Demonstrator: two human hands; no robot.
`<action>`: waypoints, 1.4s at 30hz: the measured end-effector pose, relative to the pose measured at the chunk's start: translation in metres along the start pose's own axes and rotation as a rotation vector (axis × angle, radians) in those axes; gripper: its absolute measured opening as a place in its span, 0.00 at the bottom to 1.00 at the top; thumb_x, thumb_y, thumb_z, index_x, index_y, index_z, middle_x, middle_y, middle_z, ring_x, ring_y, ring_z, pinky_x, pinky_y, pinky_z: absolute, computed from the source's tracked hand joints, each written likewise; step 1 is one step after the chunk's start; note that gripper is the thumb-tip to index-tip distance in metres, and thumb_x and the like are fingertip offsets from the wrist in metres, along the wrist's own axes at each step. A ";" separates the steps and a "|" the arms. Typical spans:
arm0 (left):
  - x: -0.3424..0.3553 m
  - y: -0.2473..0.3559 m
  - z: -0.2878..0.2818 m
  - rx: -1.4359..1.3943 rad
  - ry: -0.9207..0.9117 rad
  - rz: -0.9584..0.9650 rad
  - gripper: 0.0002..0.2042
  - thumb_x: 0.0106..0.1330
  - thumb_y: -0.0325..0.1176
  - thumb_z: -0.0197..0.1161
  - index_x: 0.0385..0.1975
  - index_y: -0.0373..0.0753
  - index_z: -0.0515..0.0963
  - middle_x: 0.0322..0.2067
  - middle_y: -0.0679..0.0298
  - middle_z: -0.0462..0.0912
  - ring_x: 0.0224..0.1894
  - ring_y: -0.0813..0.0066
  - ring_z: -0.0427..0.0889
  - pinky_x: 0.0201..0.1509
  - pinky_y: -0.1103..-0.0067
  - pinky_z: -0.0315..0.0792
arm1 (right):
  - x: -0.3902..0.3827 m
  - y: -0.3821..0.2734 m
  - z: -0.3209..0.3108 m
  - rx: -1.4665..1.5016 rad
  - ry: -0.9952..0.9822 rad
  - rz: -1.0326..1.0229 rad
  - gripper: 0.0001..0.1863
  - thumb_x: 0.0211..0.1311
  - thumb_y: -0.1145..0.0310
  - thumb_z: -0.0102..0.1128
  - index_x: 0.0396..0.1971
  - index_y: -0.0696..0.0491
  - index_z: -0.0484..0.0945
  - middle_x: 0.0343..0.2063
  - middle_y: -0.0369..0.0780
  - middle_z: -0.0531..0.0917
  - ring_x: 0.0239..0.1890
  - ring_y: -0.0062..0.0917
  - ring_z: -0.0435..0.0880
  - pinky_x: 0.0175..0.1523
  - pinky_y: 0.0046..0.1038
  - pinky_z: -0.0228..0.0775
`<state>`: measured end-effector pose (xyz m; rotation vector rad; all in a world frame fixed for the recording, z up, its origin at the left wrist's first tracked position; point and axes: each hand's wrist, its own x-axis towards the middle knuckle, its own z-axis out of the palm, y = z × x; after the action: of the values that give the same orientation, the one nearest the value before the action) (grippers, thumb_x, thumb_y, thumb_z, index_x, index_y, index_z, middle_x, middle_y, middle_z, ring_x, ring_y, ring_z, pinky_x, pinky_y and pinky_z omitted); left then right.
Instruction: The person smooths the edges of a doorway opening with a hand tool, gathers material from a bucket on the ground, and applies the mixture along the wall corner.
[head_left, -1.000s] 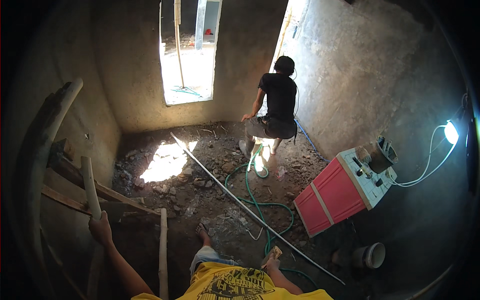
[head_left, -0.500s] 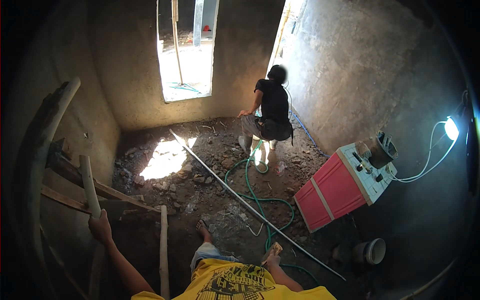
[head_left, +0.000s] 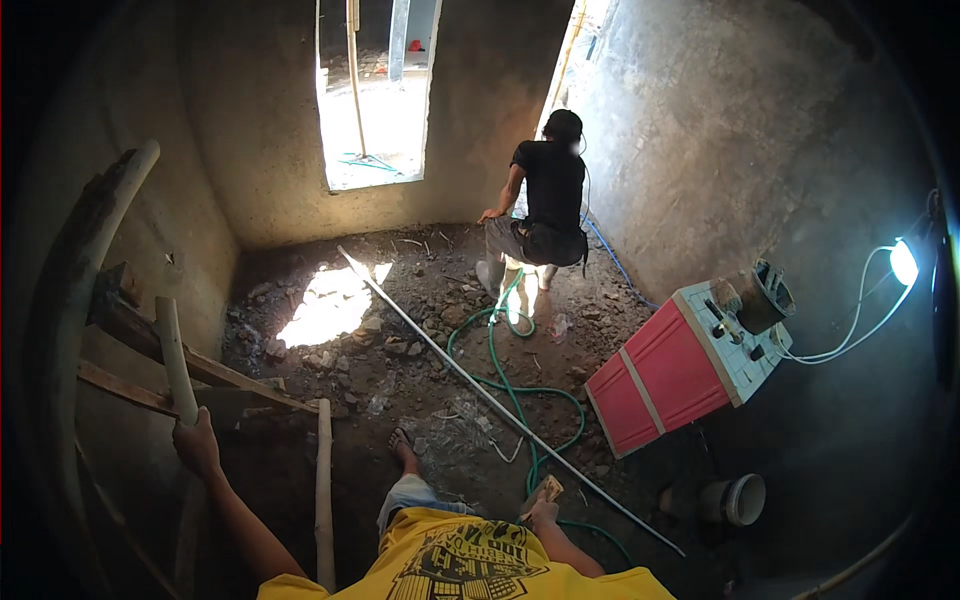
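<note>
left hand [head_left: 197, 447] grip clenched round pale pole [head_left: 175, 360] | right hand [head_left: 543, 512] grip grasping small tan object [head_left: 551, 488] — green hose [head_left: 500, 375] near

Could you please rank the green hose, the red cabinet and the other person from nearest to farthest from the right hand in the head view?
From the right hand:
1. Green hose, just ahead.
2. Red cabinet, to the right.
3. Other person, far ahead by the wall.

We looked down into a bare concrete room. Our left hand [head_left: 196, 446] gripped a pale pole [head_left: 175, 360], and our right hand [head_left: 543, 512] held a small tan object [head_left: 549, 489]. A green hose [head_left: 500, 375] and long grey pipe [head_left: 480, 390] lay on the rubble floor [head_left: 420, 330]. Another person [head_left: 545, 205] crouched near the far wall, beyond a red cabinet [head_left: 665, 375].
</note>
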<state>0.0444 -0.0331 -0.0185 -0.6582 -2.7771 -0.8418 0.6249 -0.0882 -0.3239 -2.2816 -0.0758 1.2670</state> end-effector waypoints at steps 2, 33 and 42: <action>0.000 -0.003 0.000 0.000 -0.009 0.002 0.23 0.53 0.46 0.59 0.36 0.28 0.76 0.34 0.46 0.79 0.39 0.49 0.78 0.41 0.62 0.71 | -0.005 -0.002 0.000 -0.024 0.003 -0.008 0.29 0.66 0.53 0.42 0.53 0.66 0.61 0.49 0.51 0.71 0.48 0.39 0.73 0.49 0.37 0.67; -0.007 0.006 -0.008 0.045 -0.016 0.020 0.24 0.53 0.46 0.59 0.39 0.28 0.75 0.36 0.45 0.78 0.41 0.49 0.77 0.44 0.62 0.71 | -0.044 -0.022 -0.007 -0.024 -0.028 0.001 0.29 0.65 0.52 0.43 0.51 0.65 0.64 0.45 0.50 0.73 0.43 0.37 0.75 0.43 0.36 0.65; -0.003 0.004 0.001 0.063 -0.036 -0.022 0.25 0.53 0.46 0.59 0.43 0.28 0.73 0.40 0.47 0.77 0.44 0.50 0.76 0.47 0.64 0.70 | 0.005 0.007 0.001 -0.095 0.020 -0.050 0.32 0.65 0.49 0.41 0.52 0.65 0.63 0.43 0.48 0.74 0.40 0.35 0.76 0.42 0.34 0.67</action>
<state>0.0493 -0.0308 -0.0180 -0.6397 -2.8345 -0.7506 0.6251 -0.0925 -0.3315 -2.3569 -0.1884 1.2390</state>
